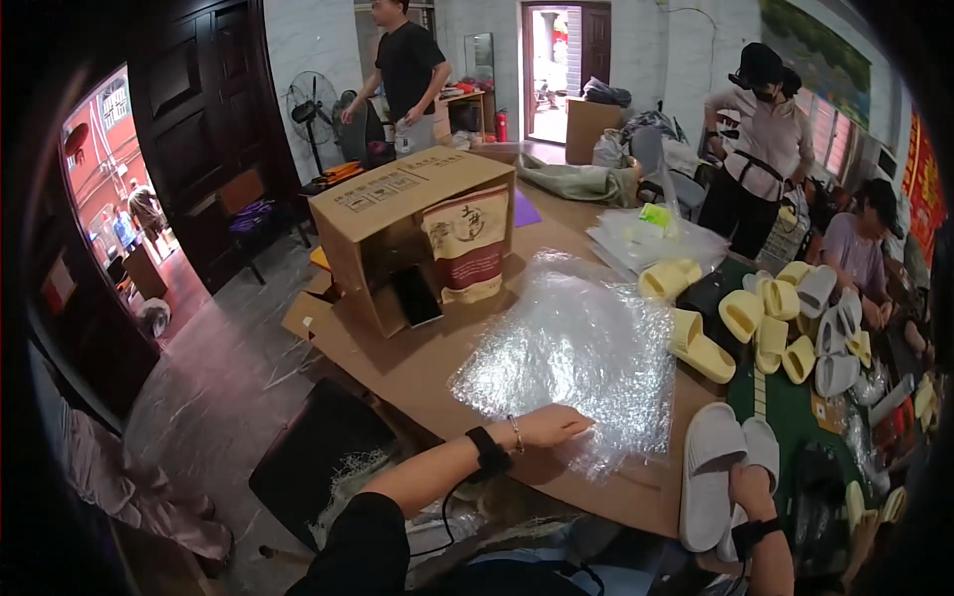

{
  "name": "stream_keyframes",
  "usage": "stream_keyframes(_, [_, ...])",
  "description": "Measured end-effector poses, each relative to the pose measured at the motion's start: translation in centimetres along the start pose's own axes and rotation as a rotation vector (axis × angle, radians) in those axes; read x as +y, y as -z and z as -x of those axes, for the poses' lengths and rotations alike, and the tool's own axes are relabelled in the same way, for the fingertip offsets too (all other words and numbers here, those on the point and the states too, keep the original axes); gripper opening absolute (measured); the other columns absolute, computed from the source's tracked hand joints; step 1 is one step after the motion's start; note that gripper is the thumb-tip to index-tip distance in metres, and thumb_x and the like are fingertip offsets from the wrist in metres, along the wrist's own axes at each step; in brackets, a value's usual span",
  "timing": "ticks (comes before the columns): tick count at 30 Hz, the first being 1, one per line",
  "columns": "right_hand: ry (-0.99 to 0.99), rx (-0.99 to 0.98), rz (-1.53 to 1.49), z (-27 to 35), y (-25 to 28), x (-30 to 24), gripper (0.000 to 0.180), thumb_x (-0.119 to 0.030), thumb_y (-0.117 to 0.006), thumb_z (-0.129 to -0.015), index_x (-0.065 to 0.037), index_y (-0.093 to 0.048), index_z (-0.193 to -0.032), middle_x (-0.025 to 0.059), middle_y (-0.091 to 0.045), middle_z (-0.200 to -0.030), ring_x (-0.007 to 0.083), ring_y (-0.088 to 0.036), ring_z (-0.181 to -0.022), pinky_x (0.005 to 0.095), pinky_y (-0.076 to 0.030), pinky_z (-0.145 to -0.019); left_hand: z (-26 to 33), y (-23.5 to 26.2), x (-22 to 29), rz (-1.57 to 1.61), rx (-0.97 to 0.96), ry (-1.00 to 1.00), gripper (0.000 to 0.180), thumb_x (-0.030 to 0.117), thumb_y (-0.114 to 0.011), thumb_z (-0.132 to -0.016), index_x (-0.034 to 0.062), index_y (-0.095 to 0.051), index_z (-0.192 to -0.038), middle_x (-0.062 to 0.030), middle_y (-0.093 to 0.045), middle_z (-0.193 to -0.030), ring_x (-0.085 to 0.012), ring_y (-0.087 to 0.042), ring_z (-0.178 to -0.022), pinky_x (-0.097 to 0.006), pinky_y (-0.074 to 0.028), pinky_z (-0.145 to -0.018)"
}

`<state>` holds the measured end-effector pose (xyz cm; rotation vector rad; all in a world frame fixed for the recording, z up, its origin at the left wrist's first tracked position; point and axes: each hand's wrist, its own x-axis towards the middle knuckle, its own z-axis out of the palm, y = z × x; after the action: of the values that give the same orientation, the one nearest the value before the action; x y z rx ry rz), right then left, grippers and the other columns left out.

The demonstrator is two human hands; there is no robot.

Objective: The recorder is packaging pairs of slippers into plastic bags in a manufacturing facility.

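My left hand (555, 425) is at the near side of a pile of shiny clear plastic bags (586, 343), its fingers pinched together on the plastic. My right hand (752, 484) grips a pair of light grey slippers (712, 459) at the table's right part. One slipper stands with its sole side along the cardboard; the other is partly covered by my hand. To the right and beyond lie several yellow slippers (704, 348) and more grey slippers (837, 375). A dark band is strapped round each of my wrists.
A cardboard box (402, 194) lies on its side on the cardboard-covered table (397, 358), with a printed paper bag (465, 243) and a phone (415, 296) at its opening. A dark chair (323, 452) stands at the near left. People stand or sit around the far side and right.
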<state>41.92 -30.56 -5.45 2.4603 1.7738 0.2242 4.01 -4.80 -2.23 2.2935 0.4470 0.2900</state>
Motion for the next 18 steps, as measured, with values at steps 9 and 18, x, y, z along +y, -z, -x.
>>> stream_keyframes(9, [0.177, 0.229, -0.485, 2.9, 12.6, -11.8, 0.027, -0.021, -0.048, -0.082, -0.002, -0.058, -0.097, 0.0211, -0.060, -0.087, 0.0422, -0.054, -0.083, 0.0481, -0.040, -0.076, -2.6, 4.5, -0.4, 0.104, -0.015, 0.118, 0.040, 0.028, -0.036, -0.095, 0.0074, -0.046, -0.128, -0.0138, -0.060, -0.112, -0.0207, -0.055, -0.105, -0.031, -0.041, -0.091])
stream_keyframes(18, [0.223, -0.293, -0.564, 3.7, 15.5, -17.6, 0.038, -0.026, -0.050, -0.083, -0.002, -0.054, -0.112, 0.0234, -0.053, -0.109, 0.0411, -0.048, -0.103, 0.0454, -0.034, -0.091, -3.3, 2.4, 1.9, 0.067, -0.063, 0.055, 0.040, 0.025, -0.036, -0.096, 0.0089, -0.041, -0.132, -0.0158, -0.050, -0.126, -0.0228, -0.050, -0.113, -0.031, -0.037, -0.096])
